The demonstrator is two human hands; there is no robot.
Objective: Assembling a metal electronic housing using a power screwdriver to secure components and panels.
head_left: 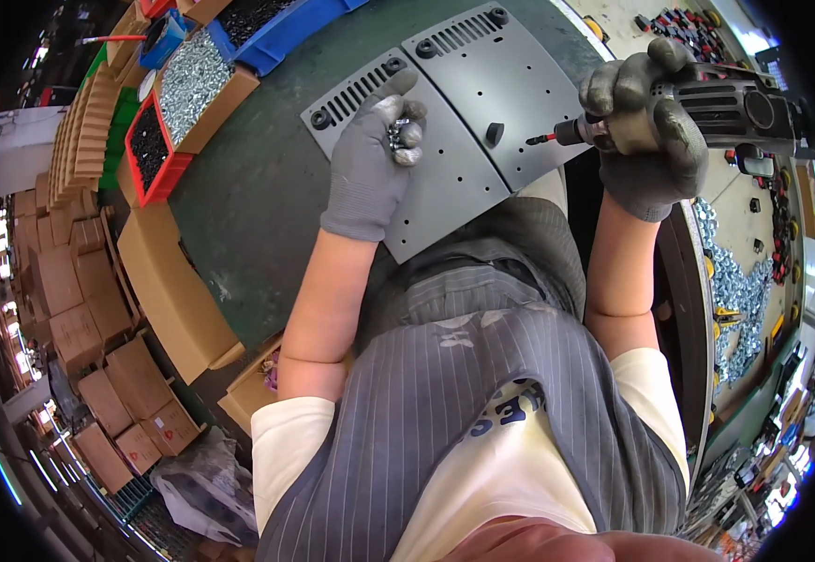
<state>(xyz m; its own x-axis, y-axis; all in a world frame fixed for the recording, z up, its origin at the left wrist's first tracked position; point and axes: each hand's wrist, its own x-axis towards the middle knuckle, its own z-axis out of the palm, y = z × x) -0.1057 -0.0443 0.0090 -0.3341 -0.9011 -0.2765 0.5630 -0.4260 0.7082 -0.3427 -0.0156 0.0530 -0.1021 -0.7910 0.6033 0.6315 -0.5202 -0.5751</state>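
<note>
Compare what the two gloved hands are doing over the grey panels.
The left hand rests on the nearer grey panel, pinching a cluster of small silvery screws; the right hand is off to the side of the farther grey panel, wrapped around a power screwdriver. The left hand's fingers are loosely curled; the right hand's are clenched tight. Both wear grey work gloves.

Dark green table (248, 197) carried blue (281, 33) and red bins (150, 150) of hardware. Stacked cardboard boxes (89, 318) covered floor at far left. Bright daylight along left edge.
</note>
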